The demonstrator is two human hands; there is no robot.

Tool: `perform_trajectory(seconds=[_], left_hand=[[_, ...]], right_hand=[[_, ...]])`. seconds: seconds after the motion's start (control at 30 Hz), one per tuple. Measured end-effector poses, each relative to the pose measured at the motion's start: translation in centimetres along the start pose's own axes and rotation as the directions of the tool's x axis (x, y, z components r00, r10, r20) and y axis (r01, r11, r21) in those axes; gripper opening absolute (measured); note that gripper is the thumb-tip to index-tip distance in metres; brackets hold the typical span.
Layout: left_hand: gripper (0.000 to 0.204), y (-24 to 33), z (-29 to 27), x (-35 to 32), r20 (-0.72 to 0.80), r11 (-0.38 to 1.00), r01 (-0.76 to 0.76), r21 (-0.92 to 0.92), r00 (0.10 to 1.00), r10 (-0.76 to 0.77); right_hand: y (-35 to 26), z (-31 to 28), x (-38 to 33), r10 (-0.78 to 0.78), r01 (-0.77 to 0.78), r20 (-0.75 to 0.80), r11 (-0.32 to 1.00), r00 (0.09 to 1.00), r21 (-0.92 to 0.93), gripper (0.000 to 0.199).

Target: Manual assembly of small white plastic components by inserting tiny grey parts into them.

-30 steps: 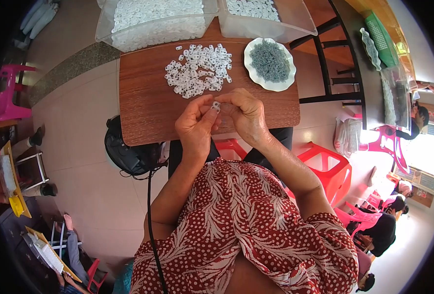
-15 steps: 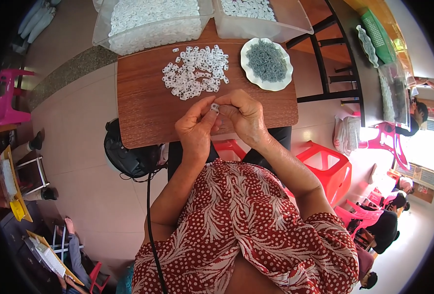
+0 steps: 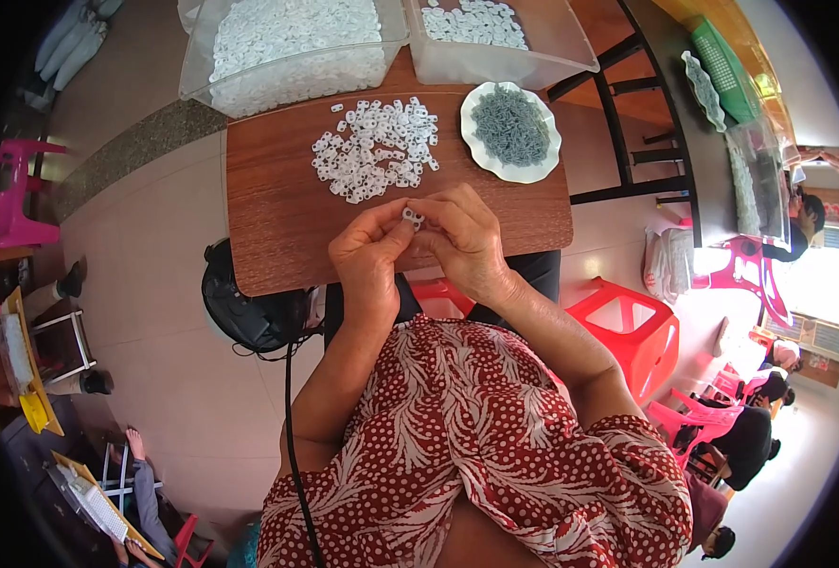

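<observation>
Over the table's near edge, my left hand (image 3: 367,257) pinches a small white plastic piece with two holes (image 3: 413,219) between thumb and fingers. My right hand (image 3: 470,244) is closed right against that piece, thumb and forefinger together; whatever lies between their tips is hidden or too small to name. Beyond my hands lies a loose pile of like white pieces (image 3: 374,150). To its right, a white scalloped plate (image 3: 512,174) holds a heap of small grey screw-like parts (image 3: 510,127).
Two clear plastic bins, the left one (image 3: 296,83) and the right one (image 3: 505,59), hold more white pieces at the brown table's (image 3: 277,218) far edge. A black bag (image 3: 249,298) sits left below, a red stool (image 3: 623,327) right. Other people sit around the room.
Both hands stay together on the white piece, and its two holes now show more plainly between them. The right fingers have shifted slightly around it. The whole view has tilted a little.
</observation>
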State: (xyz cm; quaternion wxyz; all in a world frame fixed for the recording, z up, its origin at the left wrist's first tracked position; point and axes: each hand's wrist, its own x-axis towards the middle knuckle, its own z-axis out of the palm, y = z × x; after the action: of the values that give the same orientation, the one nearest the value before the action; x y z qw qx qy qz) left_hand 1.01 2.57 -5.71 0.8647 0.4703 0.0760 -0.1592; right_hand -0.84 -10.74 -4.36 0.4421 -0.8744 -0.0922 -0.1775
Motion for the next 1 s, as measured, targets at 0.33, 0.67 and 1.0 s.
perform_trajectory(seconds=[0.33, 0.67, 1.0], left_hand=[[0.022, -0.4, 0.1, -0.5, 0.064, 0.985, -0.148, 0.094, 0.988, 0.142], [0.022, 0.0, 0.4, -0.8, 0.15, 0.857, -0.404, 0.32, 0.915, 0.375], [0.019, 0.2, 0.9, -1.4, 0.136, 0.846, -0.462, 0.266, 0.887, 0.441]], right_hand=[[-0.8, -0.4, -0.5, 0.14, -0.135, -0.026, 0.982, 0.99, 0.133, 0.033], [-0.8, -0.3, -0.7, 0.22, -0.203, -0.018, 0.928, 0.975, 0.313, 0.031], [-2.2, 0.6, -0.9, 0.181, -0.148, -0.097, 0.95, 0.979, 0.276, 0.035]])
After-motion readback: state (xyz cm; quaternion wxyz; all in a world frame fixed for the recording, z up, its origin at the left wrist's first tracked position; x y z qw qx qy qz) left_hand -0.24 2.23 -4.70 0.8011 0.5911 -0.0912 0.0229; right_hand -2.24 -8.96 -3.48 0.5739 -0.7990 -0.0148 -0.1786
